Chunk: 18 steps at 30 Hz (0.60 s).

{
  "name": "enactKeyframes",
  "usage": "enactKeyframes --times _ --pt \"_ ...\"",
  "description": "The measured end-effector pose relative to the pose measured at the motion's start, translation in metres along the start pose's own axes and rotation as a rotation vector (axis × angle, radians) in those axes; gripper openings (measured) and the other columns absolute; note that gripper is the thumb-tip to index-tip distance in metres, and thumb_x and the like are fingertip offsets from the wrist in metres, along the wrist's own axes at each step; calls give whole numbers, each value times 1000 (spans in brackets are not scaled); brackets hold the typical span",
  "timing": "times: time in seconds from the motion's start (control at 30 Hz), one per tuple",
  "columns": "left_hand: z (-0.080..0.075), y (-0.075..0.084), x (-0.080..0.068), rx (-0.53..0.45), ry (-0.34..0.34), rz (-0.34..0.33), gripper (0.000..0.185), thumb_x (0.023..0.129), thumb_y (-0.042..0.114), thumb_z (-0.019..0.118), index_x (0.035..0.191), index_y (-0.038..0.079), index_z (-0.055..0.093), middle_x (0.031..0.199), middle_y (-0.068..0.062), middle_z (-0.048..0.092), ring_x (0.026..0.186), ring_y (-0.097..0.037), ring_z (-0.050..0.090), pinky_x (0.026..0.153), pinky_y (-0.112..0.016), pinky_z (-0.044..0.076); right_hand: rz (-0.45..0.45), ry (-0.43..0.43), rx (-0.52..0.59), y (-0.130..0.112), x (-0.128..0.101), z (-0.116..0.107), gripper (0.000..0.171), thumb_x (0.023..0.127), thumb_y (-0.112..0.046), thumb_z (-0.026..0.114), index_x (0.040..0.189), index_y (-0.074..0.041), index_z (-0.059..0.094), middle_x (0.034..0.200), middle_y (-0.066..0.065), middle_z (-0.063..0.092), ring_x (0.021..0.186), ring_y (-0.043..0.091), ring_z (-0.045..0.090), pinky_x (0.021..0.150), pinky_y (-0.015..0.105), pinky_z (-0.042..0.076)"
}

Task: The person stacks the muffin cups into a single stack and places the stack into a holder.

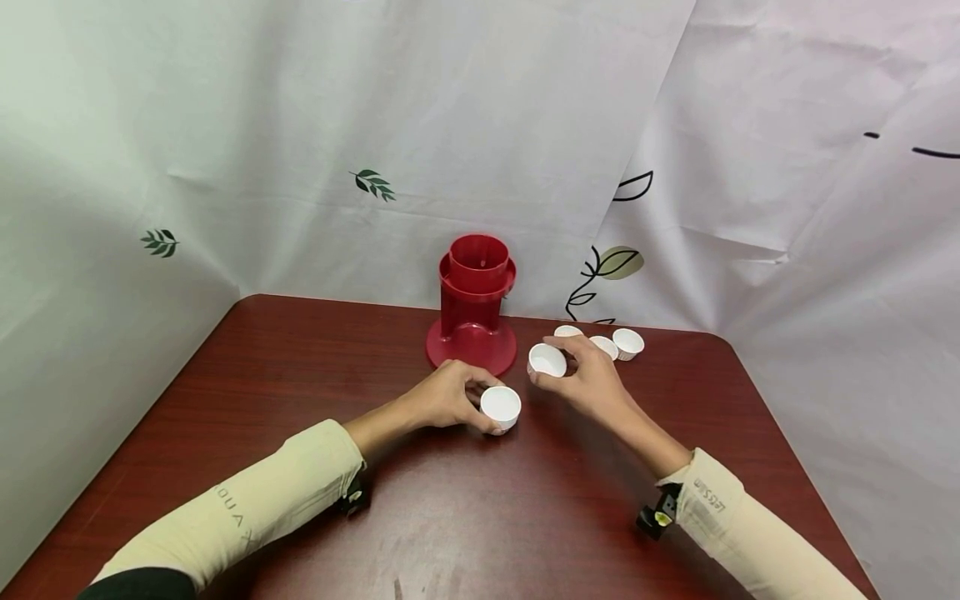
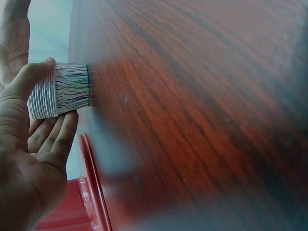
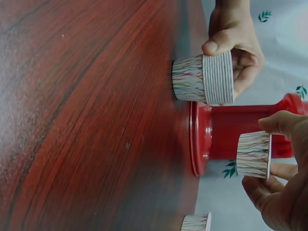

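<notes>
Between its thumb and fingers my left hand (image 1: 447,397) grips a stack of nested white paper baking cups (image 2: 60,91). The stack stands upright at table level, with wavy coloured lines on its lowest cup. My right hand (image 1: 592,382) pinches a single baking cup (image 3: 254,155) by its sides, above the table and a little behind and right of the stack. Its opening faces up, and its wall bears the same wavy lines. Behind the hands stands a red plastic stand (image 1: 471,342) with a round base and a cylindrical top. The two hands are apart.
Near the table's back edge, beyond my right hand, lie several loose baking cups (image 1: 628,342), one partly hidden by that hand. The brown wooden table (image 1: 450,517) meets a white leaf-printed cloth (image 1: 465,108) at the back.
</notes>
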<state>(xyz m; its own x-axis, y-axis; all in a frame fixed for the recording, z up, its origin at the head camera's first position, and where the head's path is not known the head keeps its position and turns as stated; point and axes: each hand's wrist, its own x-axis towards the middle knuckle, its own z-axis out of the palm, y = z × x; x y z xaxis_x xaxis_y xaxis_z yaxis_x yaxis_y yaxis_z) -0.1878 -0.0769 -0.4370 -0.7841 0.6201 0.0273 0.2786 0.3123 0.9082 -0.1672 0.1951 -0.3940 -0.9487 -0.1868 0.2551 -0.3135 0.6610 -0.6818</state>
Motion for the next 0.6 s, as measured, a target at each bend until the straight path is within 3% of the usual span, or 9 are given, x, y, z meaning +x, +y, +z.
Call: enactKeyframes --times 0.33,0.6 --pt "-1 0 0 12 -9 2 53 75 10 105 123 6 83 107 -5 85 93 -10 82 91 -26 68 2 -39 47 -12 -5 2 62 87 -21 95 143 -4 75 132 15 76 111 30 78 100 49 66" --pt "-1 1 0 8 -16 25 51 75 9 104 122 5 83 104 -5 85 93 -9 81 91 -26 68 -32 -59 27 -19 -7 5 61 87 -22 95 142 -4 76 120 12 77 107 26 76 94 43 65"
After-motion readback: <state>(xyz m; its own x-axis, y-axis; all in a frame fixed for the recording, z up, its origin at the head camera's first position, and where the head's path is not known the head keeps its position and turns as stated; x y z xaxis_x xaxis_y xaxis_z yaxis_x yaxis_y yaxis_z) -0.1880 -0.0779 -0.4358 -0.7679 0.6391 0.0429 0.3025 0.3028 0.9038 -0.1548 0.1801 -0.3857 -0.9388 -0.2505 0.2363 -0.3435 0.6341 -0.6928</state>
